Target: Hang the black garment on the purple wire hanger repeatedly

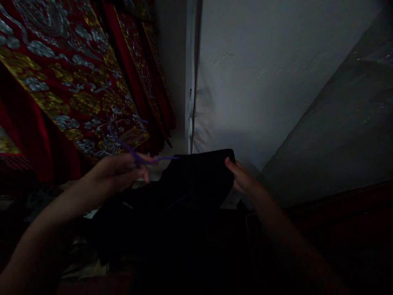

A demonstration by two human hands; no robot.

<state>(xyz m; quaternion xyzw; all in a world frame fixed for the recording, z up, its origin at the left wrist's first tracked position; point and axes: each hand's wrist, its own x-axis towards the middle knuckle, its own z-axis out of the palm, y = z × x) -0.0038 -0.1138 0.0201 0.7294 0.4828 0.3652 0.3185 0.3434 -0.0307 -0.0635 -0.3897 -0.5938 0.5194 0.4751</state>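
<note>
A black cloth [202, 176], perhaps a garment, hangs between my hands and falls into deep shadow below. My right hand [242, 178] grips its upper right corner, thumb on the near side. A purple thread [132, 152] runs from the cloth's top edge to my left hand [125, 172], then trails up and to the left past the fingers. The thumb and forefinger of that hand come together around the thread, just left of the cloth. The lower part of the cloth is too dark to make out.
Red cloth [82, 73] with gold and silver embroidery hangs at the upper left. A pale wall [245, 82] stands ahead, with a thin vertical pipe or conduit [190, 73] on it. Indistinct items [86, 262] lie in shadow at the lower left.
</note>
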